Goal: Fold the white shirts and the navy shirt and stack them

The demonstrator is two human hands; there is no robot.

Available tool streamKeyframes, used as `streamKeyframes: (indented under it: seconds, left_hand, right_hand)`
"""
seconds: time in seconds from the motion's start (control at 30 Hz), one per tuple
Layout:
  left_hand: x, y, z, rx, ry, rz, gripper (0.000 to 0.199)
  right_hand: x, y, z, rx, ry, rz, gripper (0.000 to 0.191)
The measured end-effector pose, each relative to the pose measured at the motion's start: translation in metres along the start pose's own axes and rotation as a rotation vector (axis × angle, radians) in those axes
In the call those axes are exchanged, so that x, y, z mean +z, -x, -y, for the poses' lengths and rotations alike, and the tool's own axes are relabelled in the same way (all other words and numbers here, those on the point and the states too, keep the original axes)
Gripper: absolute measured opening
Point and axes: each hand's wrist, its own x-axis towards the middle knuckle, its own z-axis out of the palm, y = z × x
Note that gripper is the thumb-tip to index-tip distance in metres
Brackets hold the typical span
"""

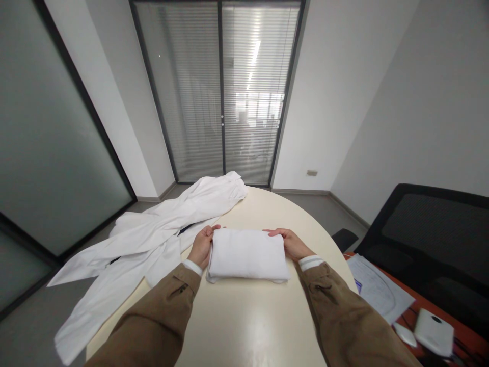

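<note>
A white cloth, folded into a flat rectangular bundle, is between my two hands over the pale round table. My left hand grips its far left corner, thumb on the edge. At the far right corner, my right hand pinches the edge with the thumb on top. Some fingers of both hands are hidden behind or under the folds. Left of my left hand, unfolded white garments lie in a loose heap, partly hanging over the table's left edge.
On the right, an orange-red surface bears a paper sheet, a white mouse and a white box-like device. A black mesh chair stands beside it. Glass panels with blinds are beyond the table.
</note>
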Motion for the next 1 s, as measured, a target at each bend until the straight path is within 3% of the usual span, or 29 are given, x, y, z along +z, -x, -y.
streamKeyframes:
  seconds: [0.13, 0.2, 0.27, 0.37, 0.47, 0.57, 0.63, 0.7, 0.77, 0.8, 0.87, 1.0]
  left_hand:
    - [0.001, -0.001, -0.005, 0.348, -0.403, -0.021, 0.008]
    - [0.008, 0.008, -0.009, 0.552, -0.680, 0.063, 0.014]
    - [0.017, 0.022, -0.011, 0.672, -1.006, 0.226, 0.028]
    - [0.026, 0.042, -0.003, 0.687, -1.466, 0.449, 0.047]
    - [0.025, 0.050, 0.009, 0.613, -1.763, 0.478, 0.055]
    - [0.020, 0.050, 0.017, 0.595, -1.861, 0.451, 0.055]
    - [0.018, 0.049, 0.018, 0.588, -1.846, 0.445, 0.054]
    - [0.017, 0.048, 0.018, 0.556, -1.804, 0.457, 0.055]
    - [0.016, 0.046, 0.018, 0.500, -1.759, 0.478, 0.056]
    - [0.015, 0.045, 0.018, 0.467, -1.739, 0.487, 0.056]
    - [0.012, 0.040, 0.020, 0.412, -1.694, 0.479, 0.058]
    - [0.005, 0.032, 0.023, 0.360, -1.618, 0.425, 0.062]
  right_hand:
    - [-0.001, -0.002, -0.001, -0.031, 0.093, -0.007, 0.029]
    - [-0.001, -0.003, -0.002, -0.043, 0.136, 0.012, 0.029]
    - [-0.001, -0.004, -0.003, -0.055, 0.178, 0.028, 0.028]
    - [-0.005, -0.006, -0.005, -0.064, 0.258, 0.023, 0.029]
    - [-0.006, -0.007, 0.003, -0.094, 0.388, -0.093, 0.033]
    - [0.014, 0.002, 0.027, -0.310, 0.626, -0.267, 0.038]
    - [0.041, 0.013, 0.043, -0.425, 0.825, -0.178, 0.042]
    - [0.072, 0.026, 0.051, -0.459, 1.006, 0.011, 0.046]
    - [0.096, 0.037, 0.046, -0.434, 1.211, 0.222, 0.057]
    - [0.104, 0.040, 0.041, -0.383, 1.290, 0.262, 0.063]
    - [0.108, 0.042, 0.028, -0.267, 1.373, 0.281, 0.073]
    - [0.096, 0.040, 0.013, -0.161, 1.426, 0.279, 0.081]
